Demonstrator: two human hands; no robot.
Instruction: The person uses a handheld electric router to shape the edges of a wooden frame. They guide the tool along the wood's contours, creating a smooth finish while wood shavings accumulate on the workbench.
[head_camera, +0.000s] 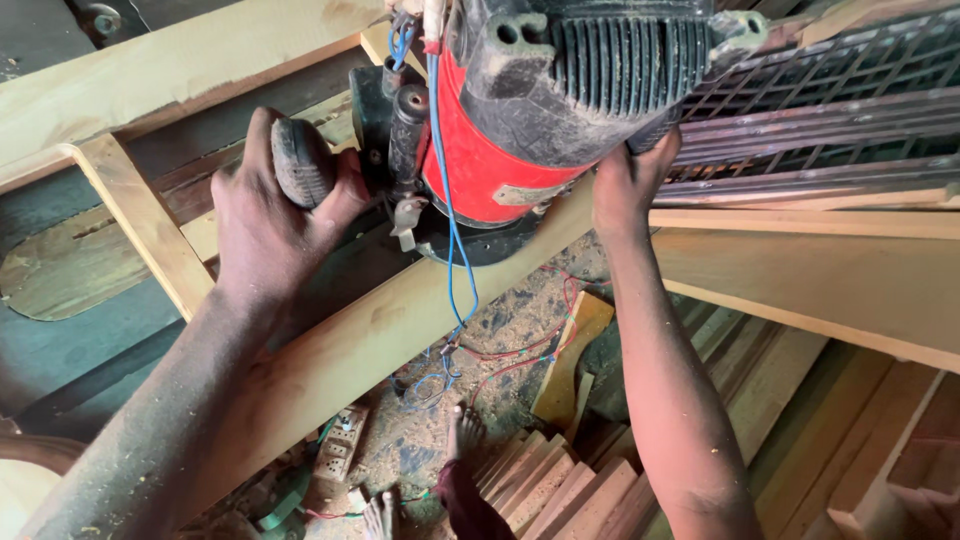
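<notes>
Two hands on red router (480, 160): your L hand (265, 215) wraps knob (302, 160), R hand (625, 185) grips far side; timber rail (400, 330) pass partway, finish unclear.

You're in a woodworking shop; pale planks (420, 320) cross the bench; offcuts (545, 485) pile on a floor (500, 300) thick with sawdust; a red power tool (520, 110) trails loose wires (450, 250); a carved lattice (830, 90) leans nearby.
</notes>
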